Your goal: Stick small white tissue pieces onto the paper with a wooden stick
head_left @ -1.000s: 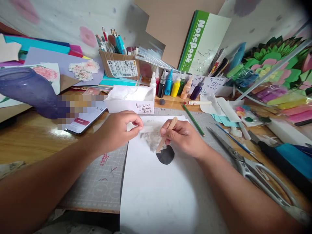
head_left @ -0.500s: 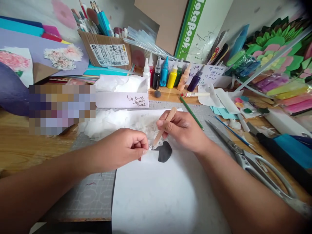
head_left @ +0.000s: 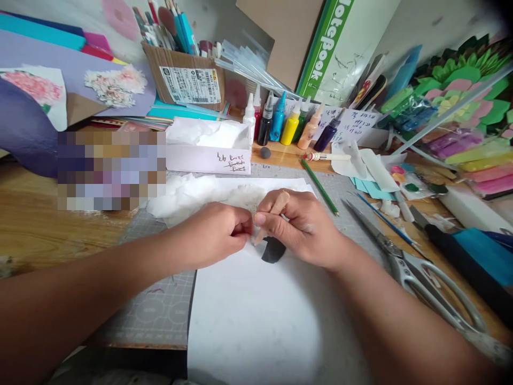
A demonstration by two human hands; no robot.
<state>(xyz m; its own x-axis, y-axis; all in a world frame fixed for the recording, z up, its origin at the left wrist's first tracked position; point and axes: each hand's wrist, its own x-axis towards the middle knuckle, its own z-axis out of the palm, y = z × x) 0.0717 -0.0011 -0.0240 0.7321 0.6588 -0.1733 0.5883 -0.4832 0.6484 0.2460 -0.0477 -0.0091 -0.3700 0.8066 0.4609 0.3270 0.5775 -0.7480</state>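
Note:
My right hand (head_left: 304, 224) grips a flat wooden craft stick (head_left: 280, 202), slanted with its lower tip down by a black cut-out shape (head_left: 274, 252). That dark shape lies on a white paper sheet (head_left: 256, 321), partly hidden by my right hand. Close to the stick's tip, the fingers of my left hand (head_left: 220, 232) are closed in a pinch; whatever they hold is hidden. Fluffy white cotton (head_left: 176, 195) spreads along the sheet's far edge, behind my hands.
A white paper box (head_left: 208, 160) and several paint bottles (head_left: 290, 128) stand at the back. Right of the sheet lie a green pencil (head_left: 320, 187), large scissors (head_left: 396, 262) and a blue brush (head_left: 388, 222). A grey cutting mat (head_left: 156, 315) lies underneath.
My hands have come closer together, the left moving right and slightly up. My right hand now covers more of the black shape. The whole view has shifted slightly.

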